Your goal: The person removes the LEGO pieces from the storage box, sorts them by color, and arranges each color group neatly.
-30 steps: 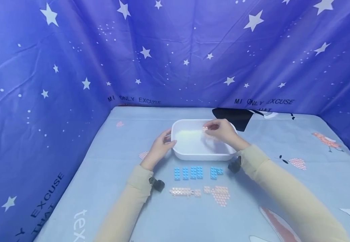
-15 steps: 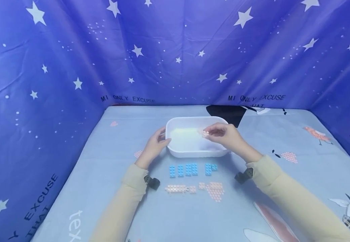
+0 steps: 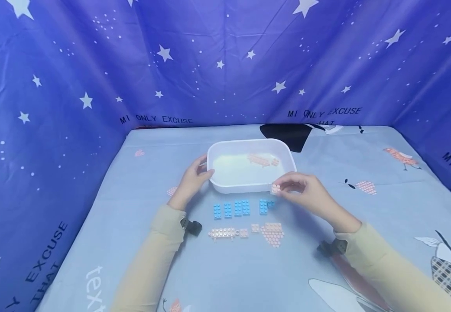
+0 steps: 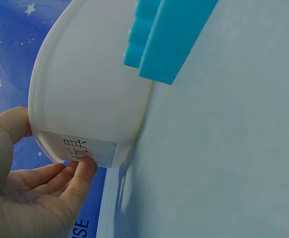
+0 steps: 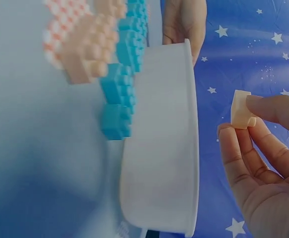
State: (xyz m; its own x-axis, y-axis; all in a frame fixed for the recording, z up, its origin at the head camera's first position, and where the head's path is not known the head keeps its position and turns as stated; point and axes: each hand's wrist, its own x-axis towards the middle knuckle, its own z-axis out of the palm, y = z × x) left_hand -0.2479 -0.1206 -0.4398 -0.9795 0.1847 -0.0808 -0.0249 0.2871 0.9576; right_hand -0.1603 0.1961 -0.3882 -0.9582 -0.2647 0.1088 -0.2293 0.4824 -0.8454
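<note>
A white plastic tub [image 3: 241,189] stands on the patterned cloth in the head view. My left hand [image 3: 190,180] grips its left end, thumb at the rim and fingers against the labelled outer wall [image 4: 80,146]. My right hand [image 3: 313,197] pinches a small peach building block [image 3: 275,189] between thumb and fingers, just outside the tub's front right edge. In the right wrist view that peach block [image 5: 241,110] is held up beyond the tub's rim. Peach-coloured pieces [image 3: 262,160] show inside the tub at the right.
Several blue blocks [image 3: 238,208] lie in a row in front of the tub. Nearer still is a row of peach blocks [image 3: 222,233], the rightmost over a printed heart [image 3: 273,240]. A starry blue curtain [image 3: 225,65] hangs behind the table.
My right hand has come out of the tub, toward me and to the right, with the peach block. The left hand keeps its grip on the tub; the view has shifted slightly.
</note>
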